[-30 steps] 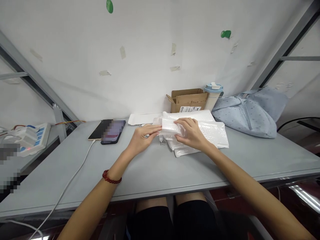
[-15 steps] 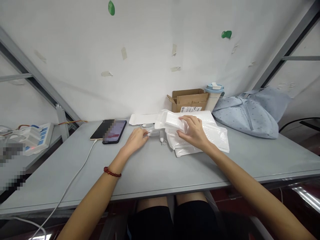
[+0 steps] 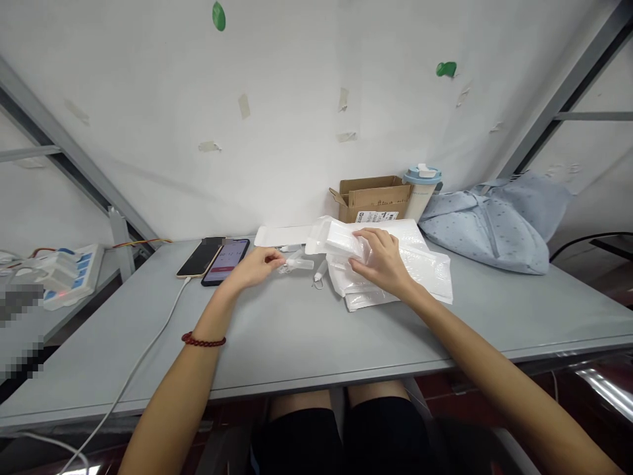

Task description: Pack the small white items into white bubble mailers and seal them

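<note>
Pinched in my left hand (image 3: 257, 265) is one end of a small translucent white piece (image 3: 299, 263), whose exact kind I cannot make out. It sits just above the table, right of the phones. My right hand (image 3: 380, 260) has its thumb and fingers around a white padded mailer (image 3: 341, 237), lifted at its left end. Under it lie several more white bubble mailers (image 3: 420, 274). A small white stick-shaped item with a loop (image 3: 320, 272) rests between the hands. Behind it lies a flat white package (image 3: 279, 235).
A dark phone (image 3: 199, 257) with a white cable and a second phone (image 3: 226, 262) with its screen lit lie at left. Behind the mailers stand an opened cardboard box (image 3: 374, 198) and a blue-lidded cup (image 3: 422, 191). A light blue cloth bag (image 3: 487, 227) sits at right.
My left hand has moved left and slightly up, pulling the translucent piece away from the white stick-shaped item. My right hand stays on the mailer.
</note>
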A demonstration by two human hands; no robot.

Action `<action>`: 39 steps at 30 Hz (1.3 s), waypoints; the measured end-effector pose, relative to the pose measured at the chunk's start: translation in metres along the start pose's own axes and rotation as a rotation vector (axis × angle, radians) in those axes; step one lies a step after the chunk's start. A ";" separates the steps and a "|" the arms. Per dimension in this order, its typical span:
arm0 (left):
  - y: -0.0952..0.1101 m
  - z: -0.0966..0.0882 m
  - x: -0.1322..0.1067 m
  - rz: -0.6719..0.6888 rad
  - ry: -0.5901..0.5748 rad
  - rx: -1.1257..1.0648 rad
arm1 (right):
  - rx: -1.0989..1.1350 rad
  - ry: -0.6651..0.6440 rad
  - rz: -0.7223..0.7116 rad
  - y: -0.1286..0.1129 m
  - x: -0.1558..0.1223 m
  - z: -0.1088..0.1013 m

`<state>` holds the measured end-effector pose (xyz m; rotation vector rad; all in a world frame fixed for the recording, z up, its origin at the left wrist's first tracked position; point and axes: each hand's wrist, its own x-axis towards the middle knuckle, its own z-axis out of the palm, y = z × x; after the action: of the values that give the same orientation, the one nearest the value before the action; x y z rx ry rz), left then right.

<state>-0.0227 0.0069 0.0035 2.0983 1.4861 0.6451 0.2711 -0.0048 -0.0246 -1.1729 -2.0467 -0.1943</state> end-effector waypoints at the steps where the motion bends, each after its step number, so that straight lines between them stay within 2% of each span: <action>1: 0.001 -0.005 -0.001 -0.021 0.026 -0.052 | 0.001 0.000 0.000 0.000 0.000 0.000; 7: -0.001 -0.017 -0.004 -0.209 0.152 -0.398 | 0.016 -0.001 0.007 0.000 0.000 0.002; 11: 0.001 -0.013 -0.003 -0.135 0.212 -0.546 | 0.020 -0.010 0.004 0.000 0.000 0.001; 15: 0.015 -0.003 -0.004 -0.082 0.286 -0.417 | 0.001 -0.036 -0.032 0.000 -0.001 0.001; 20: 0.030 0.014 -0.005 0.009 0.216 -0.366 | 0.016 -0.065 -0.079 0.000 -0.001 0.000; 25: 0.039 0.040 -0.008 0.129 0.229 -0.438 | 0.065 -0.129 -0.205 -0.004 -0.002 0.000; 29: 0.045 0.056 -0.011 0.129 0.159 -0.465 | 0.020 -0.148 -0.280 -0.009 -0.004 0.002; 32: 0.046 0.055 -0.012 0.117 0.128 -0.460 | -0.050 -0.134 -0.320 -0.011 -0.004 0.003; 34: 0.044 0.050 -0.012 0.105 0.202 -0.471 | -0.078 -0.115 -0.314 -0.011 -0.005 0.004; 37: 0.039 0.042 -0.009 0.081 0.376 -0.478 | -0.064 -0.070 -0.272 -0.009 -0.004 0.004; 39: 0.037 0.039 -0.007 0.055 0.409 -0.505 | -0.043 -0.045 -0.250 -0.007 -0.004 0.004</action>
<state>0.0265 -0.0146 -0.0042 1.6797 1.2840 1.3751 0.2645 -0.0095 -0.0286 -0.9508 -2.2360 -0.3370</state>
